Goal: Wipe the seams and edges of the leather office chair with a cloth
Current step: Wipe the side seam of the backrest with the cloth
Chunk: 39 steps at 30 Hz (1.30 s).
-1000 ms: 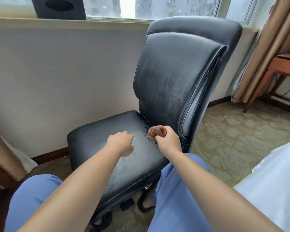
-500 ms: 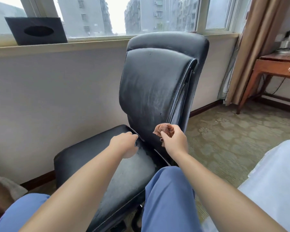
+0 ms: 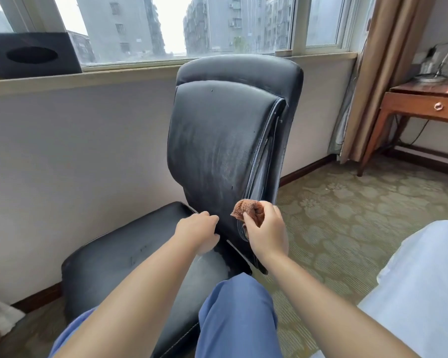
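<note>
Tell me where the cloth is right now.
In the head view the brown cloth is bunched in the right hand, just right of centre, against the lower right edge of the chair backrest.

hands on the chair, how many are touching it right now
2: the left hand rests where the chair seat meets the backrest; the right hand holds the cloth against the backrest's lower right edge.

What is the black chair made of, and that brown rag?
The chair looks like black leather or a leather look-alike: smooth, slightly shiny, with stitched seams and scuffed grey patches. The rag in the right hand looks like fuzzy terry or microfibre cloth, soft and bunched.
</note>
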Available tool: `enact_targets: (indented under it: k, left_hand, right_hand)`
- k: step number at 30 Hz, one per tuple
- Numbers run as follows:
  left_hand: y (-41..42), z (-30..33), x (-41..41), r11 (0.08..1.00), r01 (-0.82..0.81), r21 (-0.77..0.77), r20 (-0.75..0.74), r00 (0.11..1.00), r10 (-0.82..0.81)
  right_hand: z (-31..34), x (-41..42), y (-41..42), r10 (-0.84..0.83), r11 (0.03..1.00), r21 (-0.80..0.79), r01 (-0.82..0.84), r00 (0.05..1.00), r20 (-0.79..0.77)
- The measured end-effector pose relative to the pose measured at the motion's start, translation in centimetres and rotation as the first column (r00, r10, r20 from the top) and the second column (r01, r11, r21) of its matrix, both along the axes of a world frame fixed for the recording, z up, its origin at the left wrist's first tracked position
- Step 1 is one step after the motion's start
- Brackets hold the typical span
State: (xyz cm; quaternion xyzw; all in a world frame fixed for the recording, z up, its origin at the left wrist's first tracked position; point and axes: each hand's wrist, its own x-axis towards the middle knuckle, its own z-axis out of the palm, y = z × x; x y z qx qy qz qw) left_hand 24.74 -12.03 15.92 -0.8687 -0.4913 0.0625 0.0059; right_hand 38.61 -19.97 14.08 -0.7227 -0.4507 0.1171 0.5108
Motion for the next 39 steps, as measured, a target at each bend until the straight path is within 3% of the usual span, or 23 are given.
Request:
enact_targets:
  k: [3, 8, 11, 15, 30, 39]
  left_hand:
    - [0.5, 0.8, 1.4, 0.999, 0.019, 0.042, 0.057, 0.998, -0.021]
    - [1.5, 2.4, 3.2, 0.962, 0.049, 0.268, 0.238, 0.964, -0.115]
    - [2.7, 3.2, 3.9, 0.906, 0.116, 0.407, 0.363, 0.89, -0.277]
    - [4.1, 5.0, 5.5, 0.844, 0.195, 0.5, 0.41, 0.805, -0.429]
    - [7.2, 8.6, 7.9, 0.762, 0.269, 0.588, 0.453, 0.671, -0.587]
    - [8.1, 10.5, 9.1, 0.736, 0.328, 0.593, 0.478, 0.592, -0.649]
  right_hand:
    - [0.8, 0.8, 0.3, -0.023, 0.998, 0.052, 0.021, 0.999, 0.041]
    - [2.4, 2.2, 0.9, -0.065, 0.993, 0.1, 0.057, 0.995, 0.081]
    - [3.4, 2.7, 0.9, -0.107, 0.99, 0.11, 0.093, 0.987, 0.124]
    - [5.1, 3.0, 1.1, -0.164, 0.981, 0.132, 0.144, 0.974, 0.159]
    - [11.9, 3.7, 3.7, -0.377, 0.876, 0.402, 0.266, 0.897, 0.229]
    - [15.5, 4.1, 4.6, -0.547, 0.811, 0.439, 0.387, 0.768, 0.334]
